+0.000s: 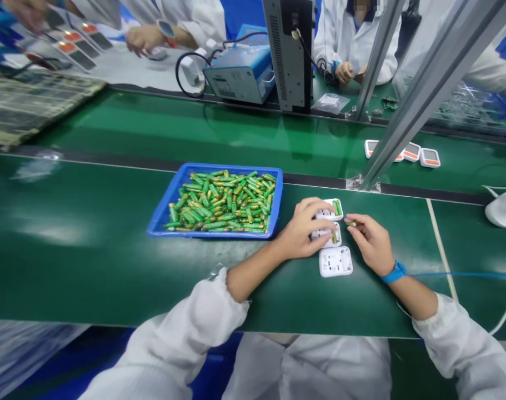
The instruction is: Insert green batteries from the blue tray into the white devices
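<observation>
Three small white plastic devices lie in a column with their open battery compartments facing up. The far device (338, 208) has green batteries in it. In the middle device (338, 235) a battery is partly visible under my fingers. The near device (335, 262) shows a bare compartment. My left hand (309, 228) lies across the far and middle devices, its thumb and fingers gripping the middle one. Just right of them, my right hand (371, 239) pinches a battery (351, 224) between thumb and fingertips. Left of my left hand sits a blue tray (215, 234) heaped with green and gold batteries (225, 203).
A metal post (402, 122) slants up behind the devices. Beyond the bench edge, several white devices with screens (430, 158) lie on a green strip. A blue-and-grey box instrument (240, 80) stands farther back, near co-workers' hands. At right are a white object (502, 210) and a blue wrist cord (465, 274).
</observation>
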